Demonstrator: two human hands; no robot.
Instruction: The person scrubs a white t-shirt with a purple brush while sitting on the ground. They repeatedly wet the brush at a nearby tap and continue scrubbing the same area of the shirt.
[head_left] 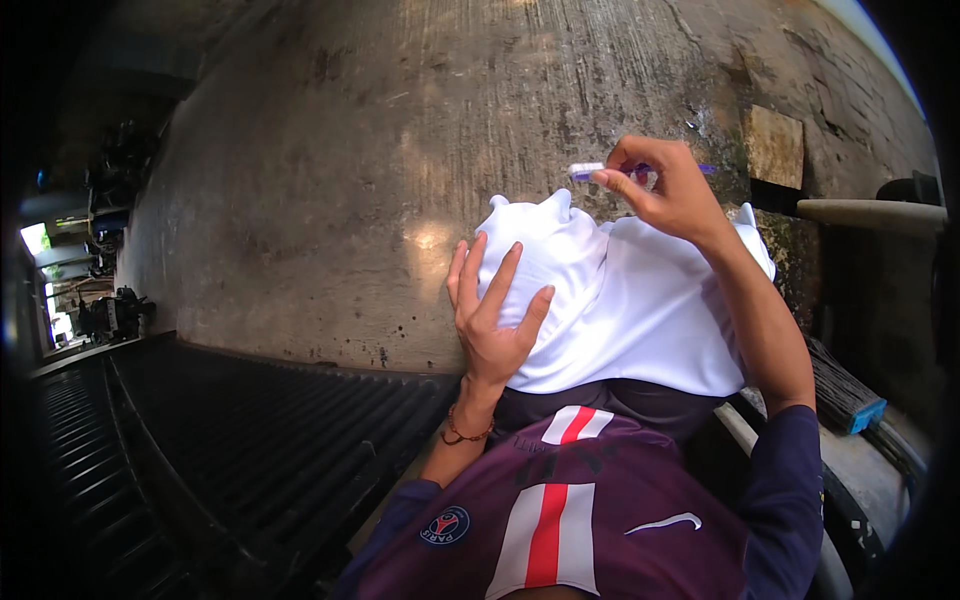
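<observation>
White cloth [660, 310] is draped across my lap and knees, with small peaks along its far edge and folds down its middle. My left hand [492, 325] lies on the left part of the cloth, fingers spread, holding nothing. Above the cloth's far edge, my right hand [665, 190] pinches a toothbrush [583, 171] with white bristles and a purple handle. Its bristled head points left, and the handle's end sticks out to the right behind my fingers. The brush is apart from the cloth.
Stained concrete floor [320, 180] stretches ahead. A black ribbed panel [260, 440] runs along my left. On my right are a square slab [774, 148], a pale ledge [870, 214] and a broom [838, 385] with a blue band. Dark machinery [112, 315] stands far left.
</observation>
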